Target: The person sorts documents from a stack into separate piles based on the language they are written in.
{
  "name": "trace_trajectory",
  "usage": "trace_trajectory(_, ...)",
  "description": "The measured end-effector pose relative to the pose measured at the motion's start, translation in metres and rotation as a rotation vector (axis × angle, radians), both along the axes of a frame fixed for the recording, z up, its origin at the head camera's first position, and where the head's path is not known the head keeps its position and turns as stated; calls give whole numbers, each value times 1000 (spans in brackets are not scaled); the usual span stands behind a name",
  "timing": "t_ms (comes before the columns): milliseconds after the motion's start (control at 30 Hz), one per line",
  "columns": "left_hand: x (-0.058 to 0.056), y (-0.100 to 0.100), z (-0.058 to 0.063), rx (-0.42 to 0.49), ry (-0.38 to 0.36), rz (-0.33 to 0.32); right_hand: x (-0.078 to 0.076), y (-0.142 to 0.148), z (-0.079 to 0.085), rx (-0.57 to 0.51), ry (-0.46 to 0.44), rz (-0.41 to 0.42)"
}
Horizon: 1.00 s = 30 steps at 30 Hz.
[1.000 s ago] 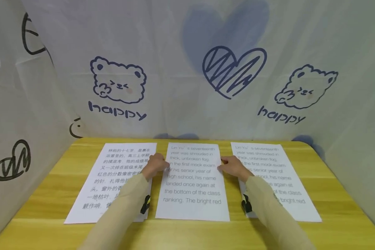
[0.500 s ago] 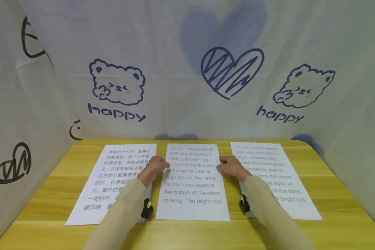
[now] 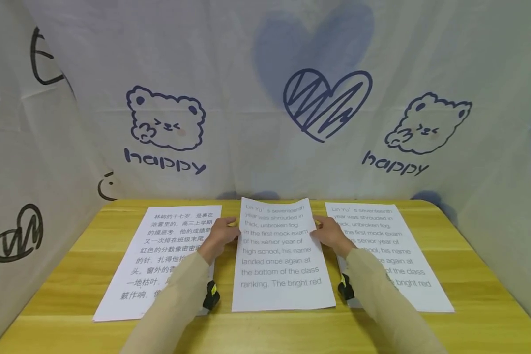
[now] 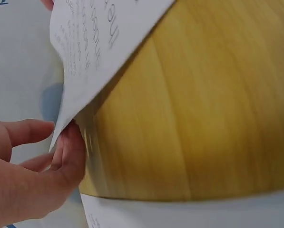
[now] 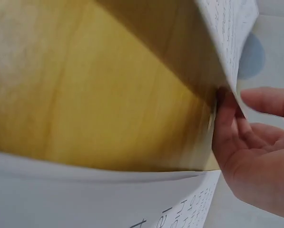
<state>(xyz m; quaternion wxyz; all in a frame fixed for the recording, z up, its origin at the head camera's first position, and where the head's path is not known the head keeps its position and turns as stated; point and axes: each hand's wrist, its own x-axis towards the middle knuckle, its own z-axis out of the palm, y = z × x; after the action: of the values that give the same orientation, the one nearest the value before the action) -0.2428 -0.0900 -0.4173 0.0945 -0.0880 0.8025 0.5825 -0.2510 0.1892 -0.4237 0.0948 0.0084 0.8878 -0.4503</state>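
A printed sheet of paper (image 3: pixel 279 250) with large English text is in the middle, between the two hands. My left hand (image 3: pixel 221 237) pinches its left edge in the upper half, and my right hand (image 3: pixel 334 234) pinches the right edge opposite. The paper's far edge bows up at the corners. In the left wrist view the thumb lies over the sheet (image 4: pixel 92 57) while the fingers go beneath it. From the right wrist the paper (image 5: pixel 226 35) rises off the wood, its shadow showing underneath, with fingertips partly hidden behind it.
Paper with Chinese text (image 3: pixel 159 265) lies at left, partly under the left sleeve. At right, more paper with the same English text (image 3: pixel 367 223) lies partly under the right sleeve. All are on a yellow wooden table (image 3: pixel 274 334); a white printed curtain (image 3: pixel 248 98) hangs behind.
The middle sheet lay flat before; now it is raised, curved at its far edge and shifted slightly right. Both hands keep nearly the same places at its sides.
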Motion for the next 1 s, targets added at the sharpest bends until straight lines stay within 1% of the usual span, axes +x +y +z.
trace_trajectory(167, -2, 1, -1, -27, 2, 31, 0, -4, 1, 4, 11, -34)
trace_trajectory(300, 0, -1, -1, -29, 48, 59, 1, -6, 4, -65, 19, -54)
trace_trajectory(400, 3, -5, -1, -27, 83, 83, 4, -5, 6, -131, 23, -50)
trace_trajectory(467, 6, -8, -2, -5, 87, 91, 7, -5, 9, -165, 30, -47)
trace_trajectory(533, 10, -11, -1, 57, 76, 85, 11, -3, 12, -185, 45, -39)
trace_trajectory(633, 17, -12, 3, 152, 54, 65, 18, -1, 17, -212, 61, -38)
trace_trajectory(700, 22, -11, 7, 188, 49, 51, 23, 2, 20, -230, 62, -44)
trace_trajectory(833, 29, -8, 13, 173, 53, 55, 32, 7, 28, -256, 51, -79)
trace_trajectory(1000, 34, -4, 16, 148, 85, 82, 35, 13, 37, -247, 50, -115)
